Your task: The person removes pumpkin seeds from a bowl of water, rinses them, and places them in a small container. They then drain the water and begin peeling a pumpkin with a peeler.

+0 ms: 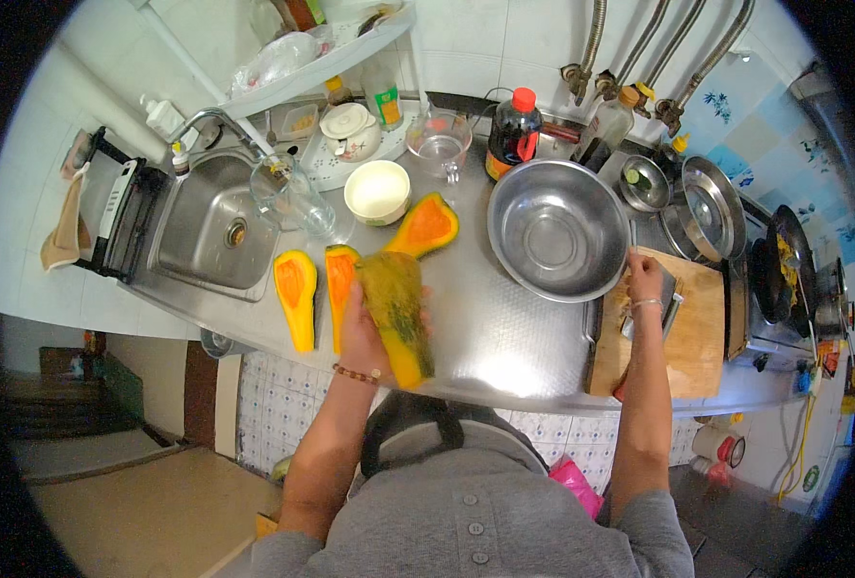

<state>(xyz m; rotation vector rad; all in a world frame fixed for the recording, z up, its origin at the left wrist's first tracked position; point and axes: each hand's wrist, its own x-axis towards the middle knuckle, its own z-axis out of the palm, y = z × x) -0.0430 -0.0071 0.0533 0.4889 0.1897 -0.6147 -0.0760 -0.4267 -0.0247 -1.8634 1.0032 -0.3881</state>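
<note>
My left hand [366, 329] grips a long pumpkin piece [397, 311], its mottled green and yellow skin facing up and slightly blurred. Around it on the steel counter lie other cut pumpkin pieces with orange flesh: one piece [296, 300] to the left, a second piece [339, 289] partly hidden by the hand, and a third piece [431, 225] behind. My right hand [644, 276] is closed on a thin metal utensil [634, 233] beside the rim of a large steel basin [554, 231]. Under that arm, a wooden cutting board [691, 347] bears a knife [671, 309], partly covered.
A sink [207, 231], glass pitcher [301, 199] and cream bowl [377, 191] stand left. Behind are a measuring cup [438, 141] and a red-capped bottle [515, 130]. Steel bowls [713, 206] and a stove with a wok [788, 253] of food are at right.
</note>
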